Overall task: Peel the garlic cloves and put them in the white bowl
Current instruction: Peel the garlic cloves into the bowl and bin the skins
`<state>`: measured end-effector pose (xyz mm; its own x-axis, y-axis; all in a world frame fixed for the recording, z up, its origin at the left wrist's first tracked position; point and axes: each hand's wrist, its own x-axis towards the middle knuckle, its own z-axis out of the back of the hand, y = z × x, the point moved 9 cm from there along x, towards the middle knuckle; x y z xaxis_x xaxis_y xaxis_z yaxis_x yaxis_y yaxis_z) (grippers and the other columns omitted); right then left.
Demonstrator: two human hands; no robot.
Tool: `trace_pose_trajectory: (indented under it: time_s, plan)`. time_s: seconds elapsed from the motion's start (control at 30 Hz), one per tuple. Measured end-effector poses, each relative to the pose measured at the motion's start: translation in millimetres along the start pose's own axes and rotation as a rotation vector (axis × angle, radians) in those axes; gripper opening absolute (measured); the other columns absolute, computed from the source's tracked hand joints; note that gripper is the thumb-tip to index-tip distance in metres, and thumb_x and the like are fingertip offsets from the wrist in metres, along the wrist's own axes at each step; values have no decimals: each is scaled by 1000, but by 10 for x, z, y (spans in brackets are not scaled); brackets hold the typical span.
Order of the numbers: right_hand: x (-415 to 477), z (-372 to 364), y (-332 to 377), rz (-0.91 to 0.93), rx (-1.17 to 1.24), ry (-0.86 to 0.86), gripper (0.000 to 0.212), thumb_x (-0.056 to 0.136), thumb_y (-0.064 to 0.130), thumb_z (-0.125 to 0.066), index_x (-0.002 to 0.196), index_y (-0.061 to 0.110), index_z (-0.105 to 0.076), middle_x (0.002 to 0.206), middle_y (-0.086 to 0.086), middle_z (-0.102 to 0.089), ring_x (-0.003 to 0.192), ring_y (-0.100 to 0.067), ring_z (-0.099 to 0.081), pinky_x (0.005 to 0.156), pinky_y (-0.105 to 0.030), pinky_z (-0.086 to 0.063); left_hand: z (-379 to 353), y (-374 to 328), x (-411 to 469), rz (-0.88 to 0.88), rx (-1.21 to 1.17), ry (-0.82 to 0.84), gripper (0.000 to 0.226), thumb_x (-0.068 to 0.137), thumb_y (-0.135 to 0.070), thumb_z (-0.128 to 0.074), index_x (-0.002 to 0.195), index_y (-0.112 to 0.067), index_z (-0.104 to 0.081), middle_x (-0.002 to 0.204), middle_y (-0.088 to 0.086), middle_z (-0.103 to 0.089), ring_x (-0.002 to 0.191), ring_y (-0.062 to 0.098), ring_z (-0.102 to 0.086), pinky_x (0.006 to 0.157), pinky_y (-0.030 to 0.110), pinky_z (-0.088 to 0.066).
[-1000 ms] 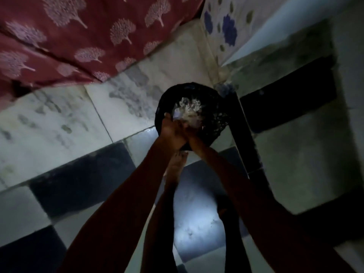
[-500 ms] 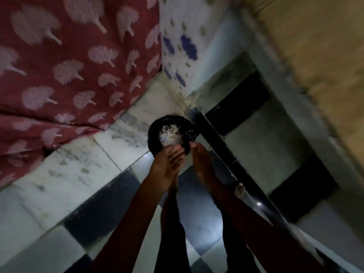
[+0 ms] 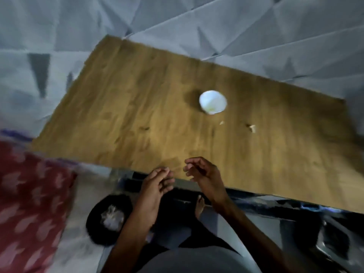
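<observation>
Blur is my first worry in the head view, because I must judge small things through it. Both hands hang over the near edge of the table (image 3: 137, 115). The right hand (image 3: 204, 174) has its fingers loosely bent and apart, with nothing between them. The left hand (image 3: 157, 186) shows me its back with the fingers drawn together, and I cannot tell if it holds something. The bowl (image 3: 212, 102) stands on the table well beyond them, with a faint yellowish spot (image 3: 210, 109) inside that may be peeled cloves. Two pale bits (image 3: 251, 128) lie near it on the wood; skin or clove, I cannot decide. If I take cloves for skin, they would be thrown away, or skin would go into the bowl. A quick long reach could also knock the bowl, which looks light. On the floor, a black bin (image 3: 94, 229) with white skins (image 3: 112, 215) sits near a bare foot (image 3: 200, 206); one careless step could tip it and spill them.
</observation>
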<state>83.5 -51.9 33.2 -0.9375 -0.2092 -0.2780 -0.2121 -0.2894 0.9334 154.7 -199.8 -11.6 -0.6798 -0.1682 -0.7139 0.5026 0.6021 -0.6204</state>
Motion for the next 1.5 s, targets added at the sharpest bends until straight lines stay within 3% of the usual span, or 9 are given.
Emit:
trace_pose_trajectory:
  time_s: [0.17,0.3,0.5,0.73,0.8,0.9,1.13,1.4,1.5]
  plan:
    - [502,1318,-59,18,55,-145,14,96,7,-58,103,11,-69,87,-5,-74,74,-12,-66,63,-25,-52,-1501,-65,441,-66,178,145,12,97,-12,-54,87,-14,-62,72,-2,-70,60,7,-65,58,20,-50]
    - [857,2132,-316,7,31,-232,16,93,0,-58,101,7,-70,84,-6,-73,68,-9,-65,61,-21,-50,-2359,88,834,-44,273,203,10,96,-14,-57,90,-15,-66,83,2,-72,69,12,-66,66,24,-50]
    - [1433,2835,-782,17,-243,-295,13,89,4,-66,98,11,-71,90,-2,-73,80,-18,-71,73,-35,-59,-2860,203,1402,-167,451,75,7,93,-10,-61,94,-10,-68,86,6,-70,74,15,-64,57,17,-50]
    - [1929,2913,-879,91,-344,-290,12,86,1,-69,90,12,-71,97,-1,-74,82,2,-65,70,-3,-48,-2863,-225,1783,-667,1020,-294,18,81,-3,-67,98,-4,-62,98,10,-64,94,22,-58,82,29,-46]
    - [2030,2851,-907,89,-353,-259,12,86,-1,-68,89,11,-71,91,-1,-73,74,7,-61,65,-1,-45,-2823,-239,1852,-745,1131,-381,19,78,-1,-61,97,-1,-60,99,15,-60,96,31,-55,86,41,-45]
    - [2143,2751,-918,87,-365,-224,11,86,2,-68,90,11,-72,87,4,-71,73,9,-59,63,-1,-45,-2807,-260,1879,-775,1225,-469,21,83,-3,-56,102,1,-61,105,19,-60,99,34,-53,88,37,-38]
    - [2291,2563,-888,103,-354,-146,12,88,4,-66,90,16,-69,85,10,-67,76,3,-62,65,-6,-48,-2840,-399,1919,-796,1197,-428,11,85,0,-59,89,-4,-69,88,12,-70,86,27,-64,75,25,-37]
    - [2294,2486,-824,128,-358,-158,9,87,6,-69,90,15,-69,87,7,-68,79,-3,-64,69,-10,-50,-2905,-287,2097,-720,1516,-340,30,99,-9,-46,126,-10,-60,118,10,-65,110,24,-60,96,32,-46]
    - [2277,2462,-785,131,-358,-164,9,88,6,-69,90,15,-70,88,5,-69,80,-6,-66,70,-13,-51,-2924,-273,2051,-700,1517,-301,28,99,-11,-50,125,-10,-61,122,9,-64,115,24,-59,101,31,-43]
